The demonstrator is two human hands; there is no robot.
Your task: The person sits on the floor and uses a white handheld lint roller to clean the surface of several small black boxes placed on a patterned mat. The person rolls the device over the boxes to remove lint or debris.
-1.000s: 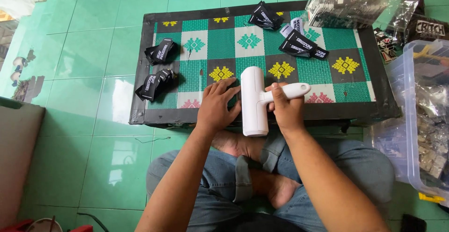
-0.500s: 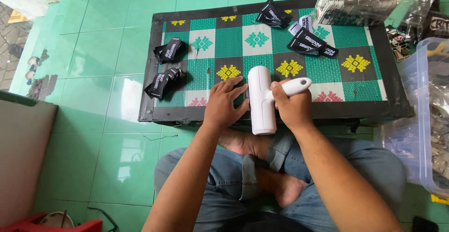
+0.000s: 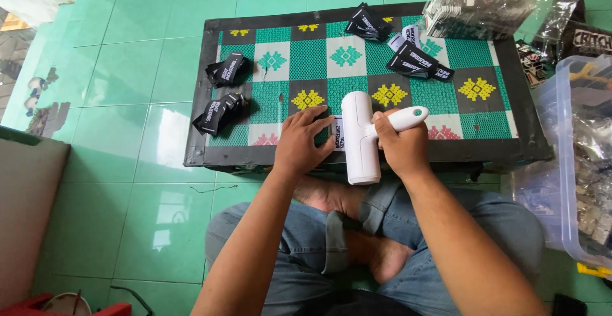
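My right hand (image 3: 398,147) grips the handle of a white roller-shaped tool (image 3: 359,136) that lies across the near edge of a low patterned table (image 3: 510,128). My left hand (image 3: 303,140) presses flat on a small black label (image 3: 338,139) right beside the roller's left side. Bundles of black labels lie on the table: two at the left (image 3: 220,113) (image 3: 227,69) and more at the far side (image 3: 417,63) (image 3: 368,24).
A clear bag of black labels (image 3: 491,0) sits at the table's far right corner. A clear plastic bin (image 3: 583,163) stands on the right. My crossed legs in jeans are under the table's near edge. Green tiled floor (image 3: 127,163) surrounds the table; a grey cushion (image 3: 25,214) is at left.
My left hand has stayed flat on the label while the roller in my right hand has shifted only slightly. The camera view has drifted a little.
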